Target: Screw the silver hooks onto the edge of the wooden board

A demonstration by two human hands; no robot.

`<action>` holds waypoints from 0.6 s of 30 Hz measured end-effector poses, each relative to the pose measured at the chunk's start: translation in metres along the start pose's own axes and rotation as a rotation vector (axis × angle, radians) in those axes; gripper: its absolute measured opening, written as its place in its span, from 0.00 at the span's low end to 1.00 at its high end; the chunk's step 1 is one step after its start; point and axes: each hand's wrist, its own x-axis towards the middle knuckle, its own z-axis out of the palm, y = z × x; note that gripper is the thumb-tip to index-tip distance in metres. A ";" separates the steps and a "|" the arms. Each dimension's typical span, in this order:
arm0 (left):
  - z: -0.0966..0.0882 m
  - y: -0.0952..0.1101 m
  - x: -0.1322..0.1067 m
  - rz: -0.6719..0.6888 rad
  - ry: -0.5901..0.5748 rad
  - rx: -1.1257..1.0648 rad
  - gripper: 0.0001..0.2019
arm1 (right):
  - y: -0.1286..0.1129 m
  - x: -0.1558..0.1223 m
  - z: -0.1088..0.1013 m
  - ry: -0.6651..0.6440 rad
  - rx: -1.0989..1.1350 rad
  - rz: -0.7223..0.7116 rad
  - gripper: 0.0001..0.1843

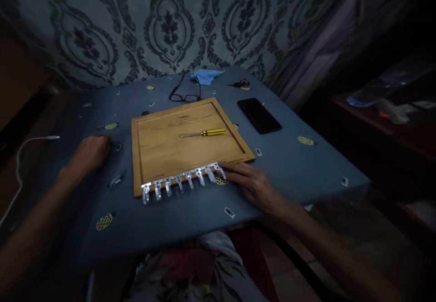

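A framed wooden board (163,152) lies flat on the table. Along its near edge runs a silver metal hook rail (179,178), its several hooks hanging over the side. My right hand (255,186) rests by the rail's right end, fingers stretched out and the tips touching it. On the board's face lies a screwdriver (213,132) with a yellow and black handle. My left hand (91,153) is on the table left of the board, fingers curled in; whatever they may hold is hidden. Nearer me is a small loose shiny piece (116,181), perhaps metal.
Behind the board are eyeglasses (185,97), a blue cloth-like item (207,76) and a small dark object (242,83). A black phone (259,115) lies to the right. At far left a white cable (23,150) ends in a plug. A patterned wall (204,2) stands behind the table.
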 end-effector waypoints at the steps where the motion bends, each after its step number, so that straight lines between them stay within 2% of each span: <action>1: -0.001 0.000 0.001 -0.009 0.000 -0.001 0.12 | -0.001 0.000 0.000 0.002 -0.008 -0.004 0.29; 7: -0.002 0.002 0.006 -0.093 0.020 -0.060 0.07 | 0.000 0.000 0.000 0.029 -0.026 -0.018 0.29; 14: -0.005 0.006 0.010 -0.217 0.085 -0.235 0.09 | -0.001 -0.002 0.000 -0.014 0.015 0.036 0.31; 18: -0.009 0.023 0.010 -0.172 0.177 -0.507 0.12 | 0.000 -0.003 0.001 -0.004 0.018 0.010 0.30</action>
